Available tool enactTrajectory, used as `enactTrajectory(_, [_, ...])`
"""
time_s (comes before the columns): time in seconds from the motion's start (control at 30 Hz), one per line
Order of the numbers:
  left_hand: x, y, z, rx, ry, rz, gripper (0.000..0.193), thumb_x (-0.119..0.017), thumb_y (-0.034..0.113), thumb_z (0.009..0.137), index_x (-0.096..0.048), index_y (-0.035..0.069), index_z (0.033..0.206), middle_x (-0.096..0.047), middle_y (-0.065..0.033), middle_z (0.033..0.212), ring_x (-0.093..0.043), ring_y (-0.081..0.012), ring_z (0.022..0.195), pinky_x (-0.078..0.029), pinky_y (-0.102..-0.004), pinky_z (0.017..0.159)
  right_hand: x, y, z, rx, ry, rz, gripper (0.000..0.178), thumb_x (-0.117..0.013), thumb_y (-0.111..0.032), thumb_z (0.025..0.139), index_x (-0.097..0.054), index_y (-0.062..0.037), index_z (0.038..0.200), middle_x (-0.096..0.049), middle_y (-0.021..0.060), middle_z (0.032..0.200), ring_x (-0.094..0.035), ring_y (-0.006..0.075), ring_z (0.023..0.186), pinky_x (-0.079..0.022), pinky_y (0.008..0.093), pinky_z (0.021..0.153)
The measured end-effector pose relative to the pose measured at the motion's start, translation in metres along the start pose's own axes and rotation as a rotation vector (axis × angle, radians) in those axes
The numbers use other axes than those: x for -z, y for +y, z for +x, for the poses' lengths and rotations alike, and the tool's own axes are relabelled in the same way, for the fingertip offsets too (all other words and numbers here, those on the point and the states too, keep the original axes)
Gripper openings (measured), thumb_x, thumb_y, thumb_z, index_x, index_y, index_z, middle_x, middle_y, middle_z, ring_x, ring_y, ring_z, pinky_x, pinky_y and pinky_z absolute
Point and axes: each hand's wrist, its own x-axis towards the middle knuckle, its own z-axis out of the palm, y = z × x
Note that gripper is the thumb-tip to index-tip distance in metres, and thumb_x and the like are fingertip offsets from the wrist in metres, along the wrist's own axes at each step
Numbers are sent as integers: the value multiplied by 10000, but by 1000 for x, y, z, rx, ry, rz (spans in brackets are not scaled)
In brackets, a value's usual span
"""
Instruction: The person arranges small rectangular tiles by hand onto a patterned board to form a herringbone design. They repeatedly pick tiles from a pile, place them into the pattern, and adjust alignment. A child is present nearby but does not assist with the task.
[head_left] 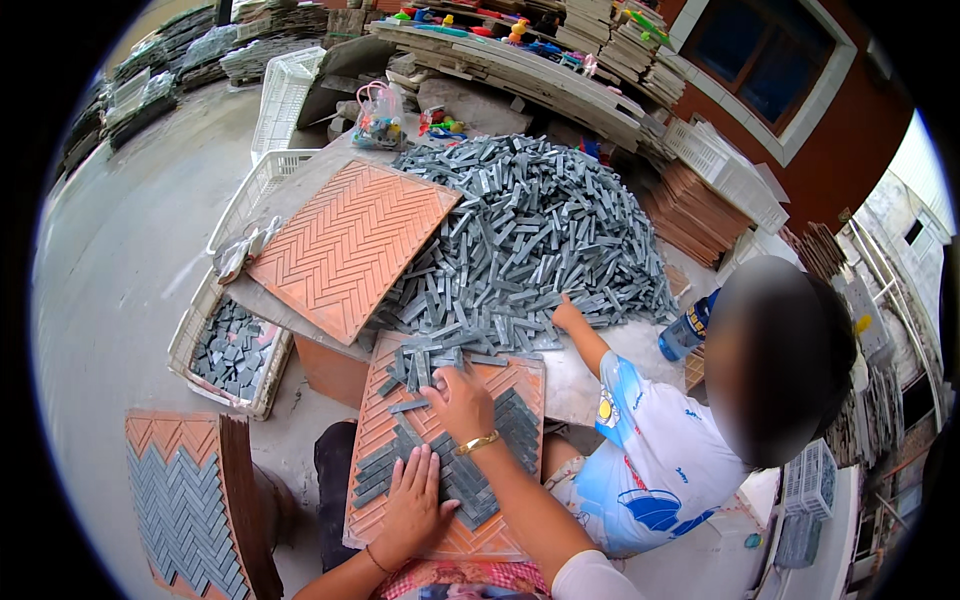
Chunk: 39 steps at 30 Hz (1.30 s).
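On my lap rests an orange herringbone mould tray, partly filled with narrow grey stone strips. My left hand lies flat with outstretched fingers over the laid strips near the tray's lower middle. Above it, my right hand, with a gold band at the wrist, has its fingers curled down by a small pile of loose strips on the tray's far part. Whatever sits in those fingertips is hidden. A single loose strip lies left of the right hand.
Beyond the tray rises a big heap of grey strips. An unfilled orange mould lies left of it. At lower left stands a stack topped by a filled mould. A person at my right reaches toward the heap, near a blue can.
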Motion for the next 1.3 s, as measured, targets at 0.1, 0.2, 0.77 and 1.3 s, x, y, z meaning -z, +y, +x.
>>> enactTrajectory(0.1, [-4,-4,1,1,23,3,832,-655,410,754,-340,-77,1350,-324,-235,1428,-271,-363,1352,-174,-505,1104,-27,-6,16,33,-39,-101,403,-719,-270,748,-542,-92,1063,-651,146,842,-632,342,785,-502,427,663])
enactTrajectory(0.2, [1,-3,3,10,24,-20,814,-662,399,751,-354,-60,1349,-325,-235,1428,-285,-357,1345,-183,-497,1102,-29,12,25,-72,-55,38,306,-669,-175,773,-562,-71,1040,-659,147,843,-632,346,779,-501,426,680])
enactTrajectory(0.77, [6,-3,-27,13,-9,-51,735,-651,384,776,-394,-15,1338,-349,-165,1432,-314,-322,1336,-226,-520,1071,44,22,-24,276,-412,-4,172,-655,-18,718,-611,-64,878,-572,106,898,-558,323,880,-463,396,762])
enactTrajectory(1.3, [13,-6,-31,8,-18,-102,682,-652,292,775,-400,-4,1336,-365,-143,1424,-324,-289,1331,-241,-489,1071,28,36,-9,284,-481,82,175,-642,0,720,-607,-51,883,-584,111,914,-565,331,880,-466,398,766])
